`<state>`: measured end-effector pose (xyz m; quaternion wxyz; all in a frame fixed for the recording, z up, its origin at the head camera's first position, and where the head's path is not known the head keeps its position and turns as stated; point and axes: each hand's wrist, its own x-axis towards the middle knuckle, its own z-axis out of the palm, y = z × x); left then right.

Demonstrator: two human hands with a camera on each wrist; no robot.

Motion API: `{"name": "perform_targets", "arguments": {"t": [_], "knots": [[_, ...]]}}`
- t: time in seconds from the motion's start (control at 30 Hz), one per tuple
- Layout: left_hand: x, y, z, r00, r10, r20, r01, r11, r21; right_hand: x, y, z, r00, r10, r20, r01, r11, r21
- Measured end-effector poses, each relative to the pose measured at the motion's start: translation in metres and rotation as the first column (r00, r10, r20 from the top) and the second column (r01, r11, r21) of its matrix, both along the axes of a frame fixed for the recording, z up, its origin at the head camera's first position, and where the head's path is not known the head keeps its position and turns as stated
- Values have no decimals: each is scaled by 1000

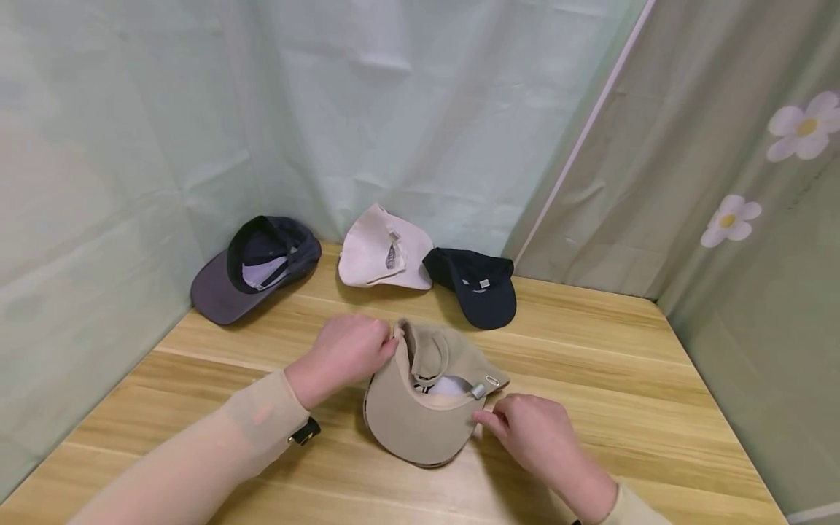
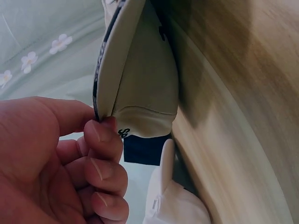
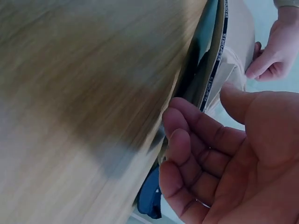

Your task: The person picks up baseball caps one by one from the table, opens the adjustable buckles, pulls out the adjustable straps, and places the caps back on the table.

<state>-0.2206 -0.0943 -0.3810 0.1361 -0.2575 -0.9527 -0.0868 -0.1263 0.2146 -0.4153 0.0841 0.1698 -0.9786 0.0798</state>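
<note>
A beige baseball cap (image 1: 423, 419) lies mid-table with its brim toward me and its inside partly visible. Dark lettered trim runs along the brim's edge. My left hand (image 1: 351, 350) pinches the cap's left side near the brim corner, between thumb and forefinger in the left wrist view. Beside the right brim corner is my right hand (image 1: 531, 430), thumb extended to the edge. In the right wrist view its fingers (image 3: 180, 144) are loosely bent, and a gap shows between thumb and forefinger. The strap's metal buckle (image 1: 478, 391) sits close to that hand.
Behind are a dark grey cap (image 1: 223, 288) at the left, a white cap (image 1: 361, 251) in the middle and a navy cap (image 1: 485, 302) right of it. Curtains (image 1: 420, 109) enclose the wooden table (image 1: 623, 379) at the back and sides.
</note>
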Motion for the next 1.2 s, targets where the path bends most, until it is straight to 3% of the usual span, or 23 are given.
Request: {"name": "perform_targets", "arguments": {"t": [0.33, 0.77, 1.2], "knots": [[3, 1, 1, 1000, -12, 6, 11, 1000, 6, -2, -3, 2, 983, -30, 179, 49, 993, -104], [6, 5, 1, 999, -31, -22, 31, 1000, 2, 0, -4, 0, 974, -3, 225, 44, 983, -178], [10, 8, 1, 997, -54, -60, 53, 998, -16, -3, 2, 0, 959, -90, 267, 152, 964, -221]]}}
